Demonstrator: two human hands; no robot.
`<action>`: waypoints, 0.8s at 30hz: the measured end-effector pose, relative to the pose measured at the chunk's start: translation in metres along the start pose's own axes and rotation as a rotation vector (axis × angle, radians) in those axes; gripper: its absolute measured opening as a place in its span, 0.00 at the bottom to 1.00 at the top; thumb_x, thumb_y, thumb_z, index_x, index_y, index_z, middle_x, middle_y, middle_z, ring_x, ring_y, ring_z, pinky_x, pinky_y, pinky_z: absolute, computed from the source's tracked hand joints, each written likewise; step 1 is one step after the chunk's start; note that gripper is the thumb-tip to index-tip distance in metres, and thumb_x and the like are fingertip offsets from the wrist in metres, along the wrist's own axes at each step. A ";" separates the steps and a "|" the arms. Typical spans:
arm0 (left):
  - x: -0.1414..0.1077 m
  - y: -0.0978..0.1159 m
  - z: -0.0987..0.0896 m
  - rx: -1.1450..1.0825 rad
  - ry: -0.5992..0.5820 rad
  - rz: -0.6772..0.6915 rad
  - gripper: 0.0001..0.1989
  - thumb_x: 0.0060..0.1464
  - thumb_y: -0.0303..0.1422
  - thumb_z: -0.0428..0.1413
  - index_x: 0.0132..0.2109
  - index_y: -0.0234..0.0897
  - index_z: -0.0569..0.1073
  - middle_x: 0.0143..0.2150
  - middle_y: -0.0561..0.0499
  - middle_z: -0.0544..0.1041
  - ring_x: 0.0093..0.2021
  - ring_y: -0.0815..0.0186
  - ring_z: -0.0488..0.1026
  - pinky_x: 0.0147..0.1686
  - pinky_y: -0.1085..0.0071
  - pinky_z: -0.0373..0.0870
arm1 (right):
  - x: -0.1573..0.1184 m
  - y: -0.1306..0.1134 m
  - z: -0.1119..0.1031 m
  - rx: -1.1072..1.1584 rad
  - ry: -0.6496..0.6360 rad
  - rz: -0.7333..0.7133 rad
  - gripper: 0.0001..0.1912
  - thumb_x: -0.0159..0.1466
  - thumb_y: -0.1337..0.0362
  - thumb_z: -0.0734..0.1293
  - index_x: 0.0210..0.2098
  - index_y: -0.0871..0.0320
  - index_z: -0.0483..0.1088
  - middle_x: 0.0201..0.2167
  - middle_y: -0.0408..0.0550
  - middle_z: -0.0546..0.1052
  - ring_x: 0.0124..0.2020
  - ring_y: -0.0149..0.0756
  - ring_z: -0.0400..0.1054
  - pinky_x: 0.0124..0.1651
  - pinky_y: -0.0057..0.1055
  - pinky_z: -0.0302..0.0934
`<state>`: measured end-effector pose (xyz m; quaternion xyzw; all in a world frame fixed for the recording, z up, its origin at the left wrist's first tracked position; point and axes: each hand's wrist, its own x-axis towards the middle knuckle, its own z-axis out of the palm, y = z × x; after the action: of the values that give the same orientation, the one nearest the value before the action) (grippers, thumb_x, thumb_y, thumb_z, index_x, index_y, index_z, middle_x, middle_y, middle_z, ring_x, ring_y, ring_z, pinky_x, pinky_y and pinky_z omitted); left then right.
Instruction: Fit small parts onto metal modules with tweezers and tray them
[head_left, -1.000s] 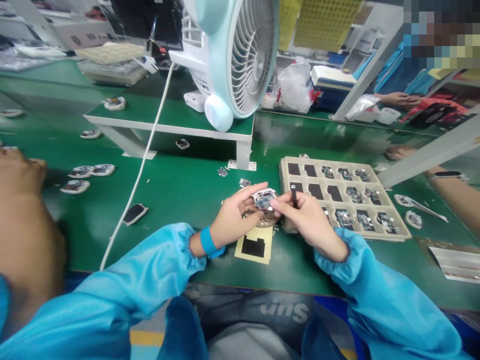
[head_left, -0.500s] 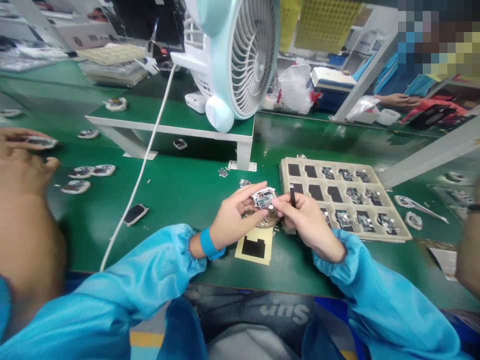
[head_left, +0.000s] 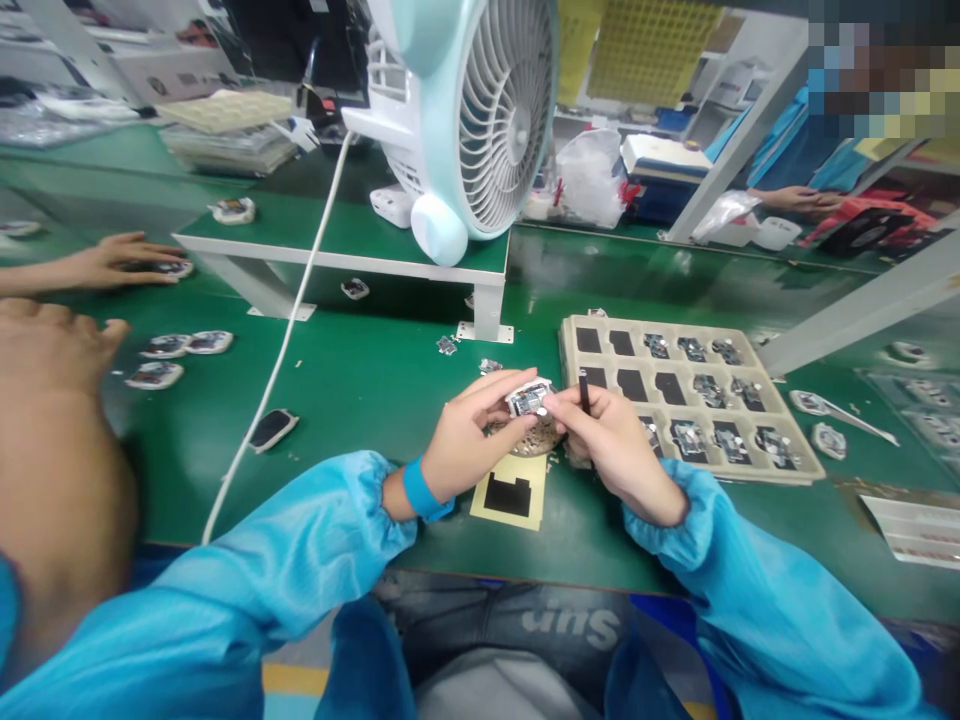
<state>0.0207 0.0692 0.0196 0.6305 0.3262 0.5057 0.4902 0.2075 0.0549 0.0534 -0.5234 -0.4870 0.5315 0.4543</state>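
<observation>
My left hand (head_left: 471, 436), a blue band at its wrist, grips a small white housing with a circuit board (head_left: 529, 399) in it, held between thumb and fingers. The thumb and index finger of my right hand (head_left: 604, 432) touch the right edge of that housing. A slim black tool (head_left: 584, 392) stands upright in the same hand; its kind I cannot make out. Beneath the housing is a round dish of small bits (head_left: 537, 440), partly covered by my hands. Nearer me lies a yellow sheet (head_left: 528, 515) with a black cut-out sticker (head_left: 507, 496).
A beige compartment tray (head_left: 806, 465) with boards and black pieces stands right. A fan (head_left: 510, 125) sits on a low shelf (head_left: 352, 258); its white cable (head_left: 279, 360) crosses the bench. Co-workers' hands (head_left: 124, 265) are at left. Tweezers (head_left: 862, 415) lie at right.
My hands hold the housing in nearly the same place. At left a co-worker's hand has reached in over a housing farther back. The arm at the right edge has gone from view.
</observation>
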 end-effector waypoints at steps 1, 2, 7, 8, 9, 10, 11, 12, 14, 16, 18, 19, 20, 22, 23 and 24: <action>0.000 0.002 -0.001 0.055 -0.001 0.014 0.23 0.59 0.33 0.64 0.61 0.43 0.76 0.63 0.43 0.72 0.60 0.55 0.74 0.55 0.64 0.78 | 0.000 0.000 0.000 -0.001 -0.001 0.000 0.21 0.56 0.45 0.76 0.27 0.56 0.73 0.18 0.39 0.68 0.18 0.27 0.59 0.19 0.26 0.52; 0.000 0.004 -0.002 0.116 0.000 0.027 0.23 0.59 0.33 0.63 0.61 0.44 0.77 0.63 0.44 0.73 0.60 0.55 0.74 0.55 0.63 0.78 | 0.000 0.000 0.000 -0.002 -0.003 -0.002 0.21 0.56 0.45 0.76 0.27 0.56 0.74 0.18 0.40 0.69 0.19 0.27 0.60 0.20 0.27 0.53; 0.001 0.009 -0.005 0.162 0.025 0.002 0.22 0.57 0.34 0.65 0.59 0.43 0.79 0.61 0.44 0.76 0.60 0.53 0.74 0.57 0.60 0.78 | -0.001 0.002 0.001 -0.029 0.025 -0.107 0.18 0.56 0.49 0.77 0.35 0.56 0.74 0.30 0.44 0.76 0.32 0.33 0.72 0.35 0.29 0.67; 0.002 0.009 -0.005 0.092 0.021 -0.028 0.22 0.56 0.34 0.66 0.59 0.43 0.79 0.62 0.44 0.75 0.59 0.53 0.75 0.56 0.60 0.78 | -0.001 0.002 0.002 -0.040 0.039 -0.146 0.19 0.56 0.51 0.78 0.38 0.55 0.73 0.34 0.44 0.77 0.36 0.35 0.73 0.40 0.31 0.69; 0.002 0.008 -0.004 0.013 0.013 -0.059 0.23 0.55 0.34 0.67 0.58 0.42 0.79 0.62 0.43 0.75 0.58 0.54 0.76 0.56 0.60 0.78 | -0.001 0.002 0.002 -0.052 0.044 -0.177 0.20 0.56 0.52 0.78 0.41 0.55 0.73 0.37 0.45 0.78 0.40 0.36 0.74 0.45 0.32 0.70; 0.002 0.008 -0.003 -0.065 0.000 -0.087 0.23 0.55 0.34 0.67 0.58 0.42 0.79 0.62 0.43 0.75 0.57 0.54 0.77 0.56 0.60 0.78 | -0.001 0.002 0.002 -0.061 0.037 -0.195 0.21 0.56 0.53 0.78 0.42 0.55 0.72 0.38 0.45 0.78 0.42 0.36 0.74 0.48 0.33 0.70; 0.003 0.008 -0.003 -0.131 -0.015 -0.111 0.23 0.54 0.33 0.68 0.58 0.41 0.79 0.62 0.43 0.75 0.56 0.55 0.78 0.57 0.60 0.78 | 0.000 0.002 0.002 -0.065 0.023 -0.198 0.21 0.56 0.54 0.78 0.43 0.56 0.73 0.39 0.46 0.79 0.43 0.37 0.74 0.50 0.34 0.70; 0.003 0.008 -0.002 -0.180 -0.031 -0.131 0.23 0.54 0.33 0.68 0.57 0.41 0.80 0.61 0.43 0.75 0.56 0.55 0.78 0.58 0.60 0.77 | 0.000 0.002 0.002 -0.064 0.001 -0.188 0.21 0.56 0.54 0.78 0.44 0.56 0.73 0.39 0.47 0.79 0.42 0.37 0.74 0.49 0.35 0.70; 0.004 0.010 -0.001 -0.232 -0.038 -0.150 0.21 0.54 0.32 0.68 0.55 0.40 0.81 0.59 0.43 0.77 0.55 0.56 0.78 0.58 0.61 0.77 | 0.000 0.002 0.002 -0.048 -0.025 -0.158 0.20 0.56 0.55 0.78 0.44 0.57 0.74 0.38 0.46 0.79 0.40 0.36 0.74 0.46 0.34 0.71; 0.006 0.012 -0.001 -0.230 -0.024 -0.141 0.20 0.53 0.32 0.69 0.53 0.40 0.82 0.57 0.43 0.77 0.54 0.56 0.78 0.55 0.62 0.79 | 0.001 0.002 0.002 -0.042 -0.027 -0.135 0.19 0.56 0.55 0.78 0.43 0.57 0.75 0.36 0.46 0.80 0.38 0.36 0.75 0.44 0.33 0.71; 0.007 0.013 -0.002 -0.204 -0.016 -0.119 0.18 0.52 0.33 0.69 0.52 0.39 0.83 0.55 0.43 0.77 0.53 0.57 0.78 0.53 0.63 0.80 | 0.000 0.003 0.002 -0.070 -0.045 -0.121 0.16 0.57 0.56 0.77 0.41 0.56 0.76 0.34 0.45 0.80 0.37 0.36 0.75 0.42 0.33 0.71; 0.008 0.014 -0.002 -0.193 -0.020 -0.113 0.17 0.53 0.33 0.68 0.51 0.39 0.83 0.54 0.43 0.77 0.53 0.57 0.78 0.52 0.63 0.80 | 0.000 0.004 0.002 -0.085 -0.060 -0.117 0.15 0.58 0.56 0.77 0.40 0.56 0.77 0.34 0.45 0.81 0.36 0.36 0.75 0.42 0.33 0.71; 0.009 0.014 -0.003 -0.188 -0.029 -0.117 0.17 0.53 0.34 0.68 0.51 0.39 0.83 0.54 0.43 0.78 0.53 0.56 0.78 0.51 0.63 0.80 | 0.000 0.004 0.002 -0.099 -0.072 -0.117 0.13 0.58 0.56 0.76 0.39 0.56 0.78 0.33 0.45 0.81 0.35 0.36 0.75 0.41 0.33 0.71; 0.009 0.014 -0.003 -0.196 -0.051 -0.174 0.19 0.54 0.35 0.67 0.53 0.38 0.82 0.54 0.42 0.79 0.51 0.56 0.79 0.51 0.61 0.81 | 0.000 0.004 0.003 -0.122 -0.065 -0.127 0.12 0.59 0.56 0.76 0.37 0.56 0.78 0.32 0.45 0.81 0.33 0.36 0.75 0.38 0.32 0.70; 0.010 0.014 -0.003 -0.204 -0.061 -0.219 0.21 0.55 0.36 0.67 0.55 0.38 0.80 0.55 0.42 0.79 0.51 0.56 0.80 0.51 0.60 0.80 | 0.000 0.004 0.003 -0.133 -0.047 -0.137 0.12 0.59 0.56 0.76 0.36 0.56 0.78 0.31 0.45 0.81 0.32 0.36 0.74 0.36 0.32 0.69; 0.010 0.014 -0.003 -0.208 -0.069 -0.261 0.23 0.55 0.36 0.67 0.58 0.38 0.79 0.56 0.42 0.79 0.51 0.55 0.80 0.52 0.59 0.80 | 0.000 0.004 0.003 -0.147 -0.025 -0.149 0.11 0.58 0.56 0.76 0.35 0.56 0.77 0.30 0.45 0.80 0.31 0.35 0.73 0.35 0.31 0.68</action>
<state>0.0195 0.0746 0.0356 0.5458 0.3343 0.4467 0.6252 0.2046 0.0547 0.0497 -0.5110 -0.5680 0.4655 0.4468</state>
